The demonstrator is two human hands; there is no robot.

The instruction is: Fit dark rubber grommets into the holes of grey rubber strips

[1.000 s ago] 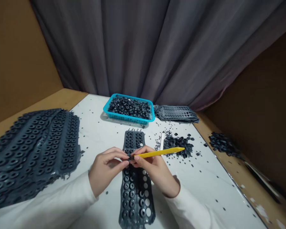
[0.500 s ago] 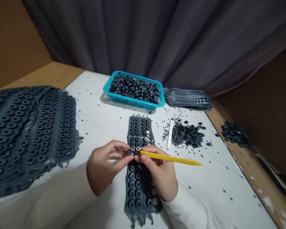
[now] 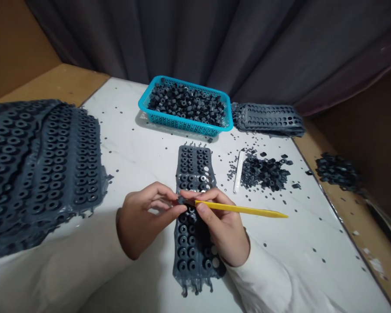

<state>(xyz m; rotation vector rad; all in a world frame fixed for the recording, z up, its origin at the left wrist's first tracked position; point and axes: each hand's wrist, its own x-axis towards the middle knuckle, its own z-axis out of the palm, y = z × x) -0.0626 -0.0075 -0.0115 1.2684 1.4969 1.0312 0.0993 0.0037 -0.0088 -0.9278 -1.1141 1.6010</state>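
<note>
Between the thumb and fingertips of my left hand (image 3: 146, 217) is a small black rubber part (image 3: 181, 200). My right hand (image 3: 224, 226) pinches a slim yellow-handled knife (image 3: 244, 209), its handle pointing right and its short dark blade meeting the part. Fingers partly hide the contact. Beneath both hands lies a dark rubber sheet (image 3: 186, 241) moulded with rows of ring-shaped parts. Some positions along its right side are open holes with the white table showing through.
Behind the hands stands a blue basket (image 3: 185, 123) full of small black parts. Larger rubber sheets (image 3: 57, 161) are piled at left, punched sheets (image 3: 270, 117) at back right. A white stick (image 3: 238, 171) lies beside a heap of black scraps (image 3: 263, 171); another heap (image 3: 337, 171) sits beyond the table edge.
The view has shifted slightly, so the table things sit higher in the picture. My hands stay together, and the knife's blade now shows against the small rubber part.
</note>
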